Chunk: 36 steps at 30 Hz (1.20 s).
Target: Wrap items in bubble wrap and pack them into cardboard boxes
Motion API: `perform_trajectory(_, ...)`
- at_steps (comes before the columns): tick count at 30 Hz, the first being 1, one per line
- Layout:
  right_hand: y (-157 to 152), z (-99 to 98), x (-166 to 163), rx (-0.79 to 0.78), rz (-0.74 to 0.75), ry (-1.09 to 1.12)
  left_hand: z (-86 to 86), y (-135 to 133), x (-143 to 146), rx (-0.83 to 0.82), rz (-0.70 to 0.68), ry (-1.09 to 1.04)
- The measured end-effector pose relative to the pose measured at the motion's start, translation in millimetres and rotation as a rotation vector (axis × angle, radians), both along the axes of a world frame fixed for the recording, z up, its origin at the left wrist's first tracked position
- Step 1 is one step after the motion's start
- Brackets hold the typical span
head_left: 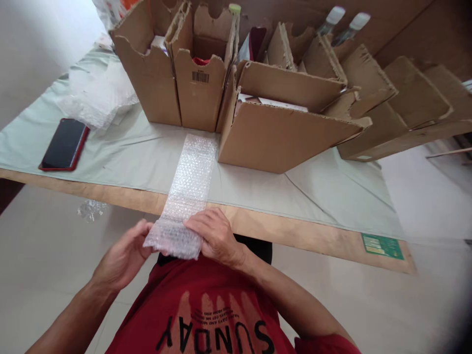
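Note:
A long strip of bubble wrap (pixel 193 169) runs from the tabletop over the front edge to my body. Its near end is folded into a thicker flap held between both hands. My left hand (pixel 123 258) grips the flap's left side, with some fingers hidden beneath it. From the right, my right hand (pixel 216 236) closes on the same flap, its fingers lying over the top. Whether anything is wrapped inside the fold, I cannot tell.
Cardboard holders (pixel 271 130) line the table's back, several with items inside. A phone (pixel 64 145) in a red case lies left, near crumpled bubble wrap (pixel 99 96). Bottles (pixel 348 29) stand behind. A green label (pixel 381 246) sits on the wooden table edge (pixel 287 235).

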State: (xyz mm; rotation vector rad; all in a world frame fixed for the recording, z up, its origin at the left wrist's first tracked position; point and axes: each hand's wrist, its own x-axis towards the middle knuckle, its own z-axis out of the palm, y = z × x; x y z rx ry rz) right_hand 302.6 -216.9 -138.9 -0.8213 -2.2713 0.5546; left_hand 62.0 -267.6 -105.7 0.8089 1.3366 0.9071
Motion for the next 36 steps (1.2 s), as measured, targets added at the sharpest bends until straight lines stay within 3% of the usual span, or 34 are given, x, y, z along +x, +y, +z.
perform_trajectory(4, 11, 7.5, -8, -0.294, -0.253, 0.107, 7.3, 10, -4, 0.357, 0.198, 0.474)
perform_trajectory(7, 23, 11.9, -12, -0.349, -0.365, 0.026, 6.4, 21, 6, 0.742, 0.028, 0.858)
perform_trajectory(10, 34, 11.8, -10, -0.207, -0.416, -0.142, -3.7, 35, 20, 1.002, -0.188, 1.017)
perform_trajectory(15, 35, 19.3, 11, -0.022, -0.503, -0.197, -19.8, 48, 24, 1.028, -0.292, 1.083)
perform_trajectory(19, 22, 31.7, 21, 0.050, -0.234, -0.167, -23.6, 49, 17, 1.052, -0.346, 1.068)
perform_trajectory(22, 19, 28.5, 15, 0.074, -0.065, -0.244, -25.9, 50, 16, 1.062, -0.342, 1.065)
perform_trajectory(26, 22, 15.5, 6, 0.010, -0.133, -0.121, -21.9, 53, 17, 1.076, -0.314, 0.972)
perform_trajectory(30, 24, 16.0, 6, -0.113, -0.240, 0.041, -11.7, 60, 20, 0.936, -0.274, 0.875)
perform_trajectory(33, 24, 23.3, 12, -0.006, -0.350, 0.047, -10.1, 70, 25, 0.919, -0.224, 0.955)
perform_trajectory(36, 23, 26.7, 15, 0.108, -0.280, -0.048, -15.1, 77, 29, 0.976, -0.199, 1.074)
